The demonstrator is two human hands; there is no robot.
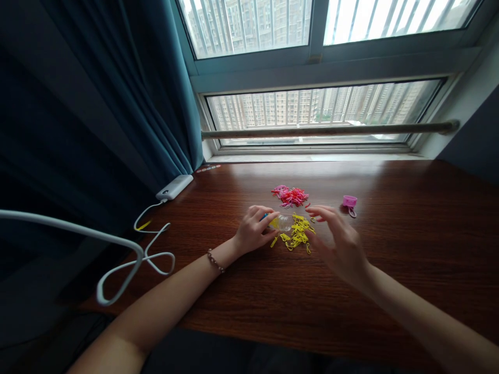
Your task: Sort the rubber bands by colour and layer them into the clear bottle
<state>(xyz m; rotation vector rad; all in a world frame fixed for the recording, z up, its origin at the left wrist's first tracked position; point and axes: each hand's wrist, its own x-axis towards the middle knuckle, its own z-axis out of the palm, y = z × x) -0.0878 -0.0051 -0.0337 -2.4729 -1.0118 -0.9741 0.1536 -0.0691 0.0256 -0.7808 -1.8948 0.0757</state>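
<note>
My left hand (pixel 255 228) is closed around a small clear plastic bottle (pixel 285 223) that lies on its side, its open-looking end toward the right. Some yellow and blue shows through the bottle by my fingers. Right beside it spreads a pile of small yellow clips or bands (pixel 299 231). Over the right edge of that pile hovers my right hand (pixel 339 241), fingers apart, with nothing visible in them. Behind the yellow pile sits a heap of pink and red pieces (pixel 291 196) of similar shape.
A pink cap with a loop (pixel 350 203) stands on the brown wooden table (pixel 409 249) to the right. At the left lie a white power bank (pixel 175 187) and a white cable (pixel 117 236). A blue curtain (pixel 156 88) and a barred window border the table.
</note>
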